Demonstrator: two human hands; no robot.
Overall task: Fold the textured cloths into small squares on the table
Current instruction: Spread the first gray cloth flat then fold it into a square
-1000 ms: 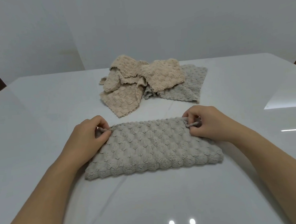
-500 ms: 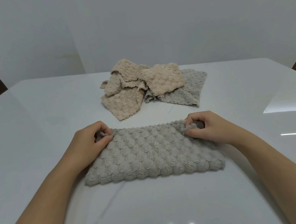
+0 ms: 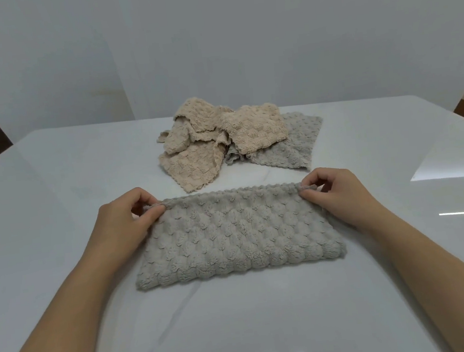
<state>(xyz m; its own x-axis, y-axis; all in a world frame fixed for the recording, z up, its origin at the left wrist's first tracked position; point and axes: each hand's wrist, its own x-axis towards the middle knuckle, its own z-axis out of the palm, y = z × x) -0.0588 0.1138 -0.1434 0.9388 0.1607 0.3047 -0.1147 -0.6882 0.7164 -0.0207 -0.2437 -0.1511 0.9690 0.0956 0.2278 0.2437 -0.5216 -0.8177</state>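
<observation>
Progress: L hand [image 3: 124, 221] pinches the far-left corner of the grey cloth [image 3: 236, 232] btwn thumb and fingertips. The cloth lies mid-table [image 3: 53, 180], nearer the near edge. It looks doubled once into a long rectangle, w/ a rounded fold along its near side and loose edges on the far side. R hand [image 3: 338, 193] pinches the far-right corner the same way.

Judged: 1st fold done and being trued up. At least one more fold across is needed for a small square.

Left to do: heap toward the far edge, none folded. It holds crumpled beige cloths [image 3: 194, 156] (count unclear) and a second grey cloth [image 3: 296, 146] lying flat, partly under them. No finished squares in view, so early in the task.

Vs 0.5 s ago: hands have drawn slightly apart and the far edge is now straighter and tauter. Heap unchanged.
</observation>
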